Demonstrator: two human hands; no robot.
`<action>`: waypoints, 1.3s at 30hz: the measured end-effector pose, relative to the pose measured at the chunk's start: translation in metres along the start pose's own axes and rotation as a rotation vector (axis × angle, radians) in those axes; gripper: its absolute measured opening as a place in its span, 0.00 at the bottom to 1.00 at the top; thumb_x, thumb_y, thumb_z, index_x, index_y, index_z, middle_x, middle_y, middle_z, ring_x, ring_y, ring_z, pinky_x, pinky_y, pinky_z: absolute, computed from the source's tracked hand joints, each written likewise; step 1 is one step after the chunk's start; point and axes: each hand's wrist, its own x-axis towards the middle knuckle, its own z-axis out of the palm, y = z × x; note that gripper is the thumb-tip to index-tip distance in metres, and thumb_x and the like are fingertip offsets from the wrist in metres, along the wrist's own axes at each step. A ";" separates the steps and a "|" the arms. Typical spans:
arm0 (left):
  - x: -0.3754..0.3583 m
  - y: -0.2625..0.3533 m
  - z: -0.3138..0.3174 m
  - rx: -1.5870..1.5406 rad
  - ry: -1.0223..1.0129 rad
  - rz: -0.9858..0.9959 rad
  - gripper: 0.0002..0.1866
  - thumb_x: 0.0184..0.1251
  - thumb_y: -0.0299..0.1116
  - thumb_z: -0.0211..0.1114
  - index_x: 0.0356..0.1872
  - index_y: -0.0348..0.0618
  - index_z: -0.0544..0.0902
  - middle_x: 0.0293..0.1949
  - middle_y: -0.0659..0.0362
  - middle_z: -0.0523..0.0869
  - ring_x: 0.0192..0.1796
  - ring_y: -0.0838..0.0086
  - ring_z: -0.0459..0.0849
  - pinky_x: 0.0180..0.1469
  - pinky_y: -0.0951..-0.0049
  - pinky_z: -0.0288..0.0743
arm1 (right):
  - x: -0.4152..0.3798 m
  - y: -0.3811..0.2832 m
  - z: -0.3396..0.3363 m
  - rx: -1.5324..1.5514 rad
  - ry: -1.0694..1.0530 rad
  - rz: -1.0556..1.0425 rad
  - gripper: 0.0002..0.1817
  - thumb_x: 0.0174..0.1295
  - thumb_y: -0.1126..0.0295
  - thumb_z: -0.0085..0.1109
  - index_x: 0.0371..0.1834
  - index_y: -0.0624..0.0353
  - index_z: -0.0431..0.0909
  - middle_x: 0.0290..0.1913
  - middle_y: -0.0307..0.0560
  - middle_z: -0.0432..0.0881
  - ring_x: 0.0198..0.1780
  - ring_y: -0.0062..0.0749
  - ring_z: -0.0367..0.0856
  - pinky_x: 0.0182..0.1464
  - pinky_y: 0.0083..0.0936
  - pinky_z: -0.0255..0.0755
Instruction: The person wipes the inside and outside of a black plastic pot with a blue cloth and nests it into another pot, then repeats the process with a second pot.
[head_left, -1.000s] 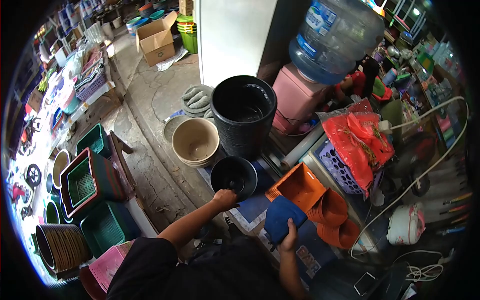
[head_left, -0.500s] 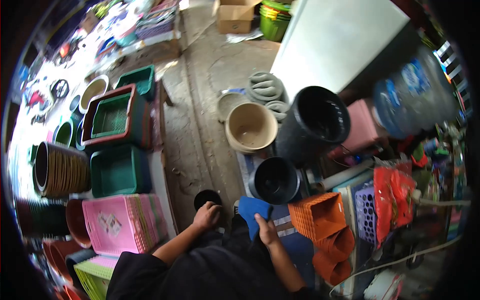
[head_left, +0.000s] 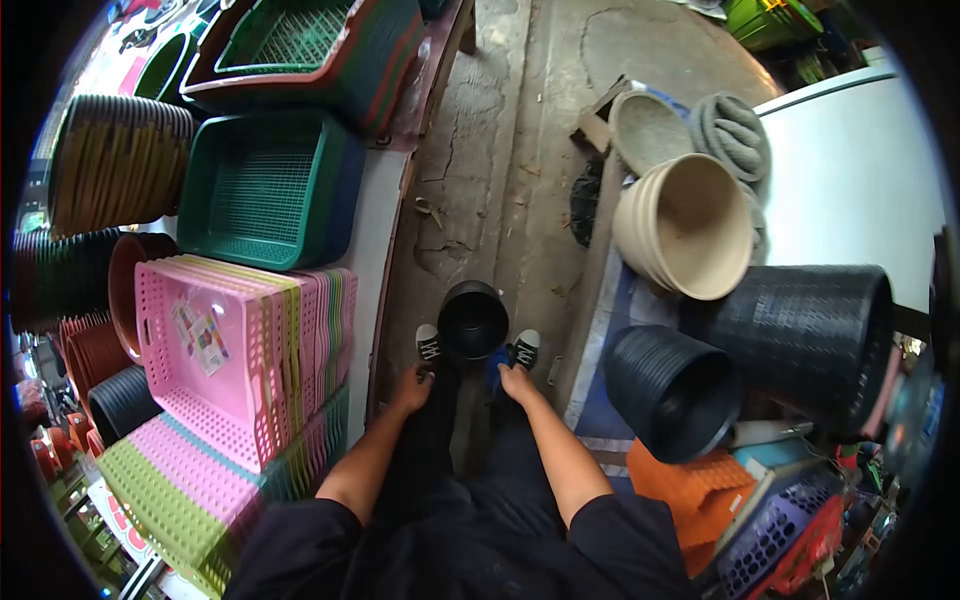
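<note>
A round black pot (head_left: 474,320) stands between my two shoes, low in the middle of the view, its dark opening facing up. My left hand (head_left: 414,386) is beside the left shoe, below and left of the pot, its fingers curled; whether they hold anything is too small to tell. Just below the pot's right side, my right hand (head_left: 514,381) is closed on a blue cloth (head_left: 494,368), of which only a small crumpled part shows.
Stacked pink baskets (head_left: 215,350) and green trays (head_left: 265,190) line the left side. On the right are cream pots (head_left: 700,225), black pots (head_left: 690,400), a large black stack (head_left: 800,330) and orange pots (head_left: 690,490). Cracked concrete floor (head_left: 500,180) runs between.
The view has tilted down and turned. My right hand and the blue cloth have come down near the black pot, and the cloth is more bunched. Both shoes now show.
</note>
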 end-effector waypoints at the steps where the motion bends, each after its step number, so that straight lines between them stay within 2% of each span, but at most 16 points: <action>1: 0.013 -0.004 0.007 -0.003 0.003 -0.032 0.20 0.65 0.36 0.63 0.55 0.39 0.78 0.49 0.44 0.82 0.51 0.56 0.83 0.55 0.61 0.75 | 0.021 0.003 0.007 -0.010 -0.008 0.035 0.35 0.65 0.50 0.48 0.50 0.83 0.73 0.53 0.82 0.73 0.62 0.63 0.71 0.64 0.42 0.64; 3: 0.045 -0.031 0.023 0.000 -0.002 -0.084 0.21 0.65 0.36 0.63 0.57 0.39 0.76 0.50 0.44 0.82 0.52 0.56 0.83 0.56 0.62 0.75 | 0.056 0.008 0.020 0.052 0.040 0.017 0.32 0.65 0.52 0.46 0.54 0.77 0.74 0.55 0.77 0.75 0.62 0.64 0.71 0.65 0.43 0.63; 6: 0.100 -0.066 0.060 -0.054 -0.021 -0.158 0.26 0.65 0.36 0.64 0.62 0.38 0.71 0.54 0.43 0.80 0.55 0.58 0.82 0.58 0.63 0.73 | 0.108 0.025 0.036 0.119 0.095 0.008 0.30 0.65 0.54 0.47 0.58 0.73 0.72 0.57 0.73 0.74 0.63 0.63 0.70 0.65 0.43 0.62; 8: 0.127 -0.077 0.075 -0.347 0.022 -0.032 0.32 0.65 0.37 0.64 0.67 0.38 0.63 0.58 0.42 0.78 0.59 0.58 0.79 0.60 0.63 0.71 | 0.141 0.043 0.049 0.215 0.201 -0.118 0.33 0.65 0.56 0.48 0.65 0.73 0.63 0.64 0.74 0.67 0.68 0.61 0.63 0.69 0.42 0.57; 11: 0.160 -0.087 0.090 -0.449 0.025 -0.069 0.35 0.66 0.37 0.64 0.70 0.38 0.59 0.58 0.42 0.77 0.59 0.58 0.79 0.60 0.63 0.71 | 0.147 0.035 0.045 0.221 0.166 -0.014 0.33 0.65 0.58 0.48 0.67 0.72 0.60 0.67 0.71 0.63 0.70 0.60 0.59 0.71 0.41 0.54; 15: 0.160 -0.057 0.075 -0.333 -0.078 -0.119 0.37 0.66 0.38 0.65 0.70 0.38 0.57 0.57 0.43 0.77 0.58 0.57 0.78 0.61 0.64 0.70 | 0.149 0.034 0.040 0.356 0.158 -0.022 0.33 0.65 0.58 0.47 0.67 0.72 0.60 0.68 0.70 0.63 0.71 0.58 0.60 0.72 0.38 0.53; 17: 0.159 -0.054 0.077 -0.485 -0.055 -0.149 0.36 0.65 0.38 0.65 0.69 0.38 0.58 0.57 0.44 0.76 0.58 0.59 0.78 0.61 0.64 0.70 | 0.152 0.038 0.039 0.374 0.136 0.031 0.34 0.65 0.57 0.47 0.68 0.71 0.59 0.68 0.69 0.63 0.71 0.57 0.60 0.72 0.38 0.53; 19: 0.161 -0.054 0.079 -0.488 -0.054 -0.161 0.36 0.65 0.37 0.66 0.69 0.38 0.58 0.58 0.44 0.75 0.58 0.59 0.77 0.61 0.64 0.70 | 0.157 0.038 0.041 0.397 0.115 0.079 0.35 0.64 0.57 0.47 0.69 0.70 0.59 0.69 0.68 0.63 0.71 0.56 0.59 0.72 0.37 0.52; 21: 0.162 -0.054 0.079 -0.489 -0.053 -0.173 0.36 0.65 0.37 0.66 0.69 0.38 0.58 0.58 0.44 0.75 0.58 0.60 0.77 0.61 0.64 0.70 | 0.168 0.047 0.053 0.407 0.196 0.120 0.34 0.64 0.57 0.49 0.68 0.71 0.61 0.67 0.65 0.68 0.69 0.50 0.65 0.69 0.33 0.56; 25: 0.162 -0.048 0.076 -0.484 -0.068 -0.210 0.36 0.64 0.35 0.67 0.68 0.38 0.58 0.59 0.44 0.74 0.59 0.61 0.77 0.61 0.64 0.70 | 0.160 0.040 0.047 0.430 0.174 0.089 0.36 0.64 0.57 0.49 0.70 0.71 0.58 0.67 0.65 0.67 0.70 0.50 0.64 0.70 0.32 0.56; 27: 0.160 -0.043 0.072 -0.480 -0.078 -0.217 0.37 0.64 0.35 0.67 0.68 0.37 0.58 0.59 0.44 0.74 0.59 0.61 0.77 0.61 0.65 0.70 | 0.157 0.039 0.046 0.446 0.138 0.109 0.38 0.63 0.57 0.49 0.73 0.66 0.53 0.71 0.65 0.61 0.73 0.53 0.58 0.72 0.35 0.51; 29: 0.157 -0.039 0.066 -0.489 -0.125 -0.237 0.36 0.64 0.35 0.67 0.68 0.41 0.56 0.60 0.46 0.72 0.61 0.62 0.73 0.62 0.65 0.68 | 0.156 0.037 0.049 0.389 0.160 0.122 0.38 0.63 0.58 0.50 0.73 0.66 0.53 0.71 0.65 0.61 0.73 0.52 0.58 0.72 0.35 0.52; 34: 0.159 -0.042 0.064 -0.538 -0.138 -0.237 0.37 0.63 0.34 0.67 0.68 0.39 0.56 0.60 0.45 0.73 0.60 0.61 0.75 0.62 0.65 0.69 | 0.157 0.040 0.053 0.403 0.163 0.081 0.36 0.64 0.61 0.50 0.73 0.67 0.53 0.71 0.65 0.61 0.73 0.52 0.58 0.72 0.35 0.51; 39: 0.157 -0.038 0.067 -0.499 -0.127 -0.231 0.38 0.62 0.31 0.67 0.68 0.38 0.54 0.59 0.42 0.73 0.59 0.59 0.76 0.60 0.65 0.71 | 0.153 0.050 0.052 0.437 0.156 0.020 0.33 0.65 0.61 0.50 0.70 0.70 0.58 0.71 0.67 0.61 0.73 0.54 0.58 0.73 0.35 0.51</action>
